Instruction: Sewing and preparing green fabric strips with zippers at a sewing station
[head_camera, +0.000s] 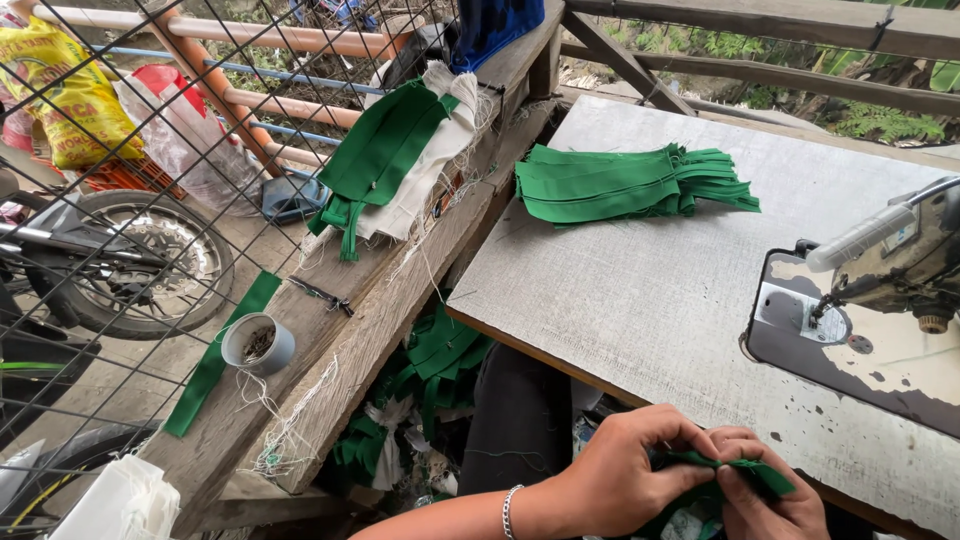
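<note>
Both hands pinch one small folded strip of green cloth (735, 472) at the near edge of the surface (640, 300), just in front of the person's body. The left hand (625, 480) has its grip closed on the strip's left part, thumb pressed over curled fingers; a thin metal bracelet (510, 511) circles that wrist. The right hand (765, 495) is closed on the strip's right part, its fingertips meeting those of the left, so the cloth shows only as a narrow green ridge between them.

The surface is a pale, scuffed and speckled board with a worn edge. Near its far left corner lies a flat stack of green fabric pieces (625, 185), neatly layered, with loose tails fanned out to the right. At the right edge stands a sewing machine (880, 260), its paint chipped, its metal plate set into the board.

Left of the surface runs a rough wooden ledge (380, 300). On it rests a small grey cup (258, 345) holding dark bits too small to tell. Farther along the ledge lies a pile of green and white cloth (400, 160) with frayed threads. Green and white scraps (420, 390) lie heaped below, between ledge and surface. Behind a wire mesh stands a motorcycle wheel (150, 265).
</note>
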